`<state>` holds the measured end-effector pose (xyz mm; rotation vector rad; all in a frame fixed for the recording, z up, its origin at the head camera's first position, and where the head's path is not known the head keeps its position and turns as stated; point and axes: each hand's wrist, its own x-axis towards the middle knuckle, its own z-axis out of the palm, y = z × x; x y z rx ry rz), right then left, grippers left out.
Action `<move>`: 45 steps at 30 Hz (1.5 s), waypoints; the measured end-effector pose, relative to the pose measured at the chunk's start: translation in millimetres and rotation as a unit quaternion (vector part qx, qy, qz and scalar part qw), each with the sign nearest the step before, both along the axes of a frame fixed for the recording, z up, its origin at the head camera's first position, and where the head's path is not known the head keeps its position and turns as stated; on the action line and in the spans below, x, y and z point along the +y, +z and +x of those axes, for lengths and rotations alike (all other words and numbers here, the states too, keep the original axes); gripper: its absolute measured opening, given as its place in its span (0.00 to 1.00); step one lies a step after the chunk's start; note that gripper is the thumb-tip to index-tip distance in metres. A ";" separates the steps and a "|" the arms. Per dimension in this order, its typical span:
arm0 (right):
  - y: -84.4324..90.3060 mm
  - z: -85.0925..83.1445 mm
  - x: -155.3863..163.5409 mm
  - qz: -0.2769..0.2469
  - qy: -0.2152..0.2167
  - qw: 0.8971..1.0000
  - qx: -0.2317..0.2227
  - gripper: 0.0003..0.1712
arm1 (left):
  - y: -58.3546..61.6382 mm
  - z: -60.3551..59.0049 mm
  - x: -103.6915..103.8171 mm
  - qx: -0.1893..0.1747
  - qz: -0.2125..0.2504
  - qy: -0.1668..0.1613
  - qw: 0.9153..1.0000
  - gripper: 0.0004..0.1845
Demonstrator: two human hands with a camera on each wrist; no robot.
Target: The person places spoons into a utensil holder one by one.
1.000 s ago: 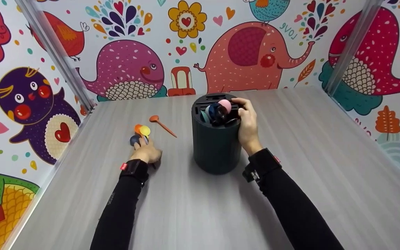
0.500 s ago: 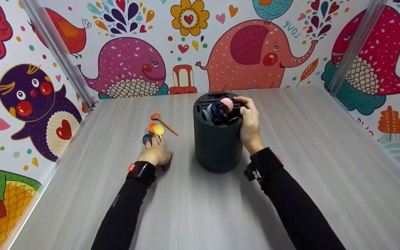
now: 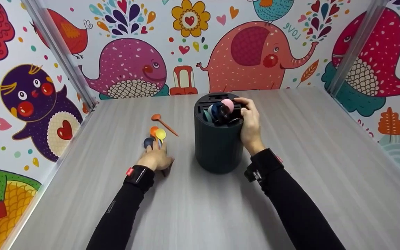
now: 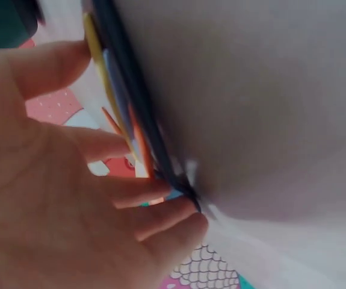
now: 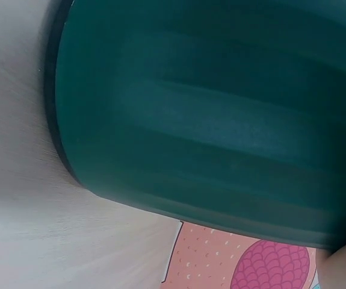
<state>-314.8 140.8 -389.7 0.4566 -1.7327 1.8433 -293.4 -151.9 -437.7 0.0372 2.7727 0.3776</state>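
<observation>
Left hand (image 3: pixel 155 158) pinches a fan of spoons (image 3: pixel 155 136) flat on the table (image 3: pixel 200 208), right hand (image 3: pixel 250 123) grips the rim of the dark green holder (image 3: pixel 217 146); loose multi-handle pinch could likely splay and drop one when lifted.

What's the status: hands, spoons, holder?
Left hand grips a bunch of spoons by the handles on the table. Right hand holds the dark green holder at its rim. One orange spoon lies loose, clear of both.
</observation>
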 end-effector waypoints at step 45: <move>-1.8 -2.2 0.4 0.001 0.005 1.000 0.002 0.25 | 0.5 -52.6 -24.2 0.041 0.090 0.117 0.988 0.50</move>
